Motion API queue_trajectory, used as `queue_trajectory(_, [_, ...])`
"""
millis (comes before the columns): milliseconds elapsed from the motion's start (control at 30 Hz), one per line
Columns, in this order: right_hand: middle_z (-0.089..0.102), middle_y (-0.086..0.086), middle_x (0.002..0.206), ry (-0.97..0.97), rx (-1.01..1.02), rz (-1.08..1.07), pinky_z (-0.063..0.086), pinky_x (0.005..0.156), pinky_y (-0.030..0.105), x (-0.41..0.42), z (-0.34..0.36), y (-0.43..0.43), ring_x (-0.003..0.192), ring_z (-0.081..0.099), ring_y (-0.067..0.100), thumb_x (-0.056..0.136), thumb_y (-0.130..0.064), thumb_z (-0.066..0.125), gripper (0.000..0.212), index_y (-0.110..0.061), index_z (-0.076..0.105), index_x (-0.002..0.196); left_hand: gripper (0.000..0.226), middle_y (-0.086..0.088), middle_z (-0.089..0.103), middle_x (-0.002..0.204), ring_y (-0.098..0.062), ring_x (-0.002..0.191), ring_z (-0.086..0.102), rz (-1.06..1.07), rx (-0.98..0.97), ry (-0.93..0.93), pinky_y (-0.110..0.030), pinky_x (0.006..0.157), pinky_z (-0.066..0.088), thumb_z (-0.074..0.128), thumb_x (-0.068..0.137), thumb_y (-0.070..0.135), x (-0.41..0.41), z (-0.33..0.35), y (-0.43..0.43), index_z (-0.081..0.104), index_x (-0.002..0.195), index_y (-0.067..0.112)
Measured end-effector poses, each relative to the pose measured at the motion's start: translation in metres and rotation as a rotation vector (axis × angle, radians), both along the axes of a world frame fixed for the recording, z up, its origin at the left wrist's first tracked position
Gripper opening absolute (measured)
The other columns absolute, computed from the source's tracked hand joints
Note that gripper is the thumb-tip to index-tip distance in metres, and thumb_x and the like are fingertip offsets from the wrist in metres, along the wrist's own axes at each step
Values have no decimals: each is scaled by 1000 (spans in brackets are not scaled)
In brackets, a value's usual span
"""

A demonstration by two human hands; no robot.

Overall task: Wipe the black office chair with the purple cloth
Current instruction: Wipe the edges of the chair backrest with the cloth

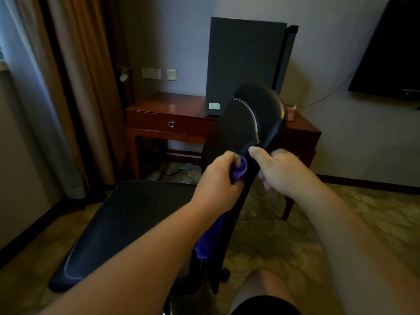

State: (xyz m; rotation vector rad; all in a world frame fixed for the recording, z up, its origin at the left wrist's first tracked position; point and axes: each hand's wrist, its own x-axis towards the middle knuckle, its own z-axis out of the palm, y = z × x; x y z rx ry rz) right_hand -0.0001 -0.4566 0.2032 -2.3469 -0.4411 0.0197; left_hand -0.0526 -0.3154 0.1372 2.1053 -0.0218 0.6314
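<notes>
The black office chair (127, 226) fills the lower middle, its seat to the left and its backrest (245, 123) rising edge-on toward the desk. My left hand (218, 178) is closed around the purple cloth (241, 169) and presses it against the backrest's left face; more of the cloth hangs below my forearm. My right hand (279, 169) grips the backrest's edge from the right, thumb on top.
A reddish wooden desk (168, 110) with a drawer stands behind the chair, with a dark upright panel (245, 64) on it. Brown curtains (75, 87) hang at left. A dark screen (391, 53) is on the right wall. Patterned carpet (284, 235) covers the floor; my knee shows at the bottom.
</notes>
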Motion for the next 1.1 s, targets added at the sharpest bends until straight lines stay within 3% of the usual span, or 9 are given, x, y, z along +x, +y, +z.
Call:
queue_trajectory(100, [63, 7, 53, 46, -60, 35, 47, 60, 33, -1, 6, 0, 60, 65, 28, 100, -56, 39, 65, -4, 68, 73, 26, 9, 64, 99, -4, 88, 64, 7, -99, 89, -39, 82, 58, 64, 91, 19, -12, -25, 10, 52, 101, 39])
queue_trajectory(267, [63, 4, 48, 91, -132, 57, 50, 74, 36, -2, 12, 0, 60, 65, 20, 100, -54, 39, 63, -8, 67, 67, 15, 9, 67, 98, -4, 85, 68, 46, -102, 272, -41, 79, 59, 56, 97, 38, -30, -59, 23, 46, 108, 38])
queue_trajectory(400, [66, 4, 50, 76, -154, 82, 52, 74, 37, -10, 13, 4, 61, 66, 21, 99, -54, 39, 63, -9, 67, 65, 15, 11, 68, 93, 1, 83, 65, 120, -88, 144, -38, 80, 57, 51, 96, 49, -27, -35, 19, 52, 108, 39])
queue_trajectory(500, [68, 4, 52, 62, -183, 108, 47, 70, 34, -16, 12, 7, 63, 66, 19, 100, -53, 38, 64, -10, 69, 63, 11, 9, 64, 88, -2, 78, 63, 158, 48, 23, -36, 73, 58, 60, 93, 41, -19, -8, 16, 52, 100, 38])
queue_trajectory(633, [71, 5, 56, 60, -203, 110, 47, 68, 34, -22, 9, 8, 62, 67, 19, 99, -56, 36, 66, -10, 70, 65, 38, 11, 61, 99, -5, 87, 63, 122, -46, 139, -35, 77, 58, 64, 79, 63, -22, -10, 32, 52, 104, 37])
queue_trajectory(833, [72, 6, 58, 79, -207, 114, 54, 77, 38, -25, 11, 9, 68, 71, 24, 100, -55, 36, 67, -8, 70, 67, 21, 14, 67, 104, -4, 95, 64, 23, -220, 279, -38, 91, 54, 60, 92, 48, -39, -32, 36, 58, 112, 41])
queue_trajectory(967, [72, 5, 59, 55, -231, 104, 49, 68, 33, -32, 11, 11, 72, 72, 24, 101, -54, 34, 67, -8, 71, 69, 12, 13, 68, 103, -3, 95, 65, 28, -355, 309, -38, 91, 55, 56, 95, 46, -52, -47, 40, 60, 106, 42])
queue_trajectory(1033, [72, 6, 58, 44, -224, 99, 51, 68, 33, -35, 12, 14, 72, 72, 25, 101, -53, 35, 66, -8, 70, 67, 9, 14, 68, 99, 0, 91, 65, 73, -257, 235, -34, 85, 55, 56, 96, 44, -54, -43, 38, 59, 104, 42])
queue_trajectory(1100, [72, 6, 57, 39, -223, 103, 53, 71, 34, -38, 13, 15, 70, 72, 25, 100, -53, 36, 67, -7, 70, 66, 7, 15, 64, 92, 3, 82, 61, 152, 13, 117, -25, 76, 53, 57, 95, 40, -52, -34, 35, 57, 102, 39])
